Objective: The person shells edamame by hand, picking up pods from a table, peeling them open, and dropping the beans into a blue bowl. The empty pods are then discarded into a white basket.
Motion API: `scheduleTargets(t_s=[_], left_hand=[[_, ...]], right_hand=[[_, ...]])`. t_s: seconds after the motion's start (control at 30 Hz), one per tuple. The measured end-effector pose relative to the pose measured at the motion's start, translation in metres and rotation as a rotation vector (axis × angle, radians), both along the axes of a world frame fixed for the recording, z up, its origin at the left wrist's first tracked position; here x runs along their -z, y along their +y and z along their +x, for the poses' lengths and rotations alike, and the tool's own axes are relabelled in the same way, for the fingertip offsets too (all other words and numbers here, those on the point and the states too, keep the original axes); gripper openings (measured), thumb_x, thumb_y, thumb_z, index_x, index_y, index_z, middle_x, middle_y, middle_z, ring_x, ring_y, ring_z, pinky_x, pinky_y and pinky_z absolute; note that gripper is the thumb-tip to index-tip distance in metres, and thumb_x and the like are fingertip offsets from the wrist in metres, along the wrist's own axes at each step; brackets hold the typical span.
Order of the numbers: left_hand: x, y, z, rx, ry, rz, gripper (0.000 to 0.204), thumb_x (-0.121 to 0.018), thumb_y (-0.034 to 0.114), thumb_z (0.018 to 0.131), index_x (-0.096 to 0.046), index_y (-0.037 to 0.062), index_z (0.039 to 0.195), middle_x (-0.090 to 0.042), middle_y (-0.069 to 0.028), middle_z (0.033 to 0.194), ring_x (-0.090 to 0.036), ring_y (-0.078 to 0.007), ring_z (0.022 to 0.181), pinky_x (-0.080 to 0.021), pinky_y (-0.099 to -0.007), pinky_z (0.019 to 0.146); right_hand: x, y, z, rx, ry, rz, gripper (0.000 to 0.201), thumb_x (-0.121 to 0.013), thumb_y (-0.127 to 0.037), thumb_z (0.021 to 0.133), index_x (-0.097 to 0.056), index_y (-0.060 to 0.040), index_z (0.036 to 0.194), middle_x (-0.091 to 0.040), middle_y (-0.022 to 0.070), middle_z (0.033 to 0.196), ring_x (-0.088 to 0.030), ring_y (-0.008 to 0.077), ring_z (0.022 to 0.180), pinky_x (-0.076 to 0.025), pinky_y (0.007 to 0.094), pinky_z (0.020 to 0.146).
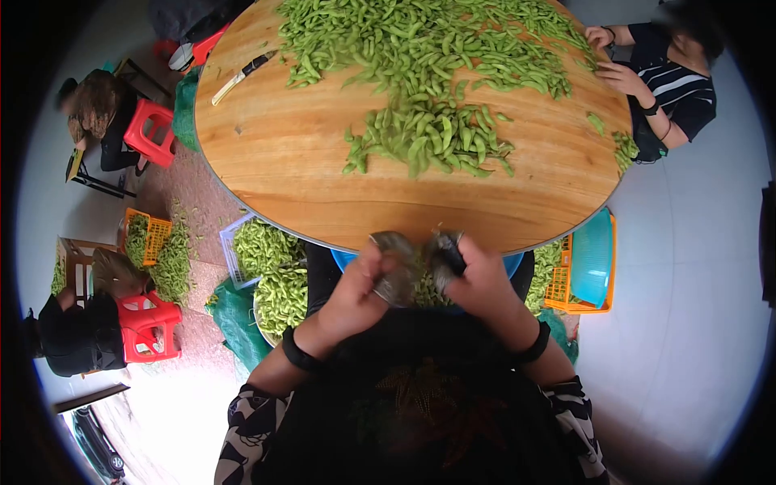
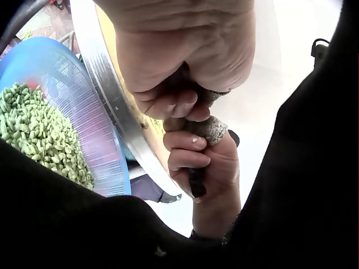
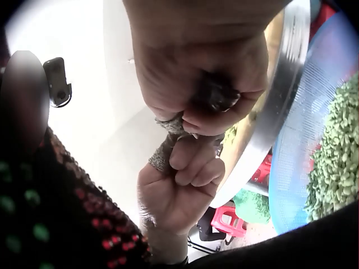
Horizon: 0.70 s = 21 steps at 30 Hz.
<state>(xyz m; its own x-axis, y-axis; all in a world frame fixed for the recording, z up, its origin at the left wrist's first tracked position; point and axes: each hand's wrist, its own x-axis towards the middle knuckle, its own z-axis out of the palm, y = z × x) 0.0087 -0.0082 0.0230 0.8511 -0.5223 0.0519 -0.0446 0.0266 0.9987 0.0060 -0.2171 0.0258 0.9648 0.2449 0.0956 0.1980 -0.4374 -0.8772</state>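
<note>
My left hand (image 1: 349, 293) and right hand (image 1: 482, 281) meet in front of the table edge, fingers curled. In the right wrist view the right hand (image 3: 196, 61) grips a dark, shiny object (image 3: 216, 92), mostly hidden in the fist. Grey coverings wrap the thumbs, one on the left thumb (image 3: 159, 159) and one on the right thumb (image 2: 215, 130). The left fingertips (image 2: 182, 103) press in close to the right hand; nothing shows in the left palm. Shelled green beans (image 2: 42, 137) lie in a blue mesh basket (image 2: 73, 78) below the hands.
A round wooden table (image 1: 275, 153) carries a heap of green bean pods (image 1: 420, 48) and a folding knife (image 1: 242, 77). Pods fill the left-hand baskets (image 1: 234, 255); an orange crate (image 1: 605, 299) stands right. Another person (image 1: 671, 73) handles pods; two more sit by red stools (image 1: 153, 327).
</note>
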Motion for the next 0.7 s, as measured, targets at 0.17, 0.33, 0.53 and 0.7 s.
scheduleTargets(t_s=[0.17, 0.33, 0.53, 0.7], left_hand=[[-0.003, 0.050, 0.002, -0.451, 0.024, 0.034, 0.023, -0.038, 0.012, 0.100, -0.046, 0.0073, 0.122, -0.062, -0.0050, 0.088, -0.053, -0.0067, 0.067, -0.042, -0.0191, 0.057], [0.034, 0.146, 0.016, -0.851, -0.185, 0.306, 0.022, -0.045, 0.010, 0.098, -0.056, 0.0053, 0.116, -0.064, -0.0060, 0.087, -0.054, -0.0083, 0.068, -0.044, -0.0218, 0.058], [0.055, 0.219, 0.021, -0.784, -0.430, 1.214, 0.034, -0.066, 0.010, 0.082, -0.058, 0.0039, 0.114, -0.059, -0.0227, 0.112, -0.058, -0.0409, 0.102, -0.047, -0.0459, 0.084], [0.013, 0.169, 0.029, -0.942, -0.613, 1.135, 0.029, -0.065, 0.009, 0.083, -0.060, 0.0029, 0.110, -0.056, -0.0210, 0.118, -0.054, -0.0393, 0.109, -0.046, -0.0443, 0.091]], right_hand=[[0.011, 0.009, 0.012, 0.014, -0.295, -0.332, 0.037, -0.063, -0.005, 0.066, -0.060, -0.0026, 0.103, -0.058, 0.0176, 0.091, -0.059, 0.0369, 0.078, -0.050, 0.0435, 0.069], [0.005, 0.013, -0.010, -0.086, -0.343, -0.353, 0.035, -0.065, -0.008, 0.069, -0.061, -0.0022, 0.104, -0.061, 0.0137, 0.102, -0.059, 0.0368, 0.094, -0.048, 0.0455, 0.083], [-0.007, -0.022, 0.018, 0.091, -0.334, -0.388, 0.027, -0.065, -0.011, 0.073, -0.063, -0.0028, 0.099, -0.061, 0.0174, 0.093, -0.060, 0.0344, 0.088, -0.050, 0.0410, 0.072], [0.015, -0.044, 0.077, 0.415, -0.470, -0.584, 0.024, -0.065, -0.014, 0.076, -0.063, -0.0056, 0.098, -0.061, 0.0143, 0.090, -0.062, 0.0333, 0.077, -0.052, 0.0423, 0.064]])
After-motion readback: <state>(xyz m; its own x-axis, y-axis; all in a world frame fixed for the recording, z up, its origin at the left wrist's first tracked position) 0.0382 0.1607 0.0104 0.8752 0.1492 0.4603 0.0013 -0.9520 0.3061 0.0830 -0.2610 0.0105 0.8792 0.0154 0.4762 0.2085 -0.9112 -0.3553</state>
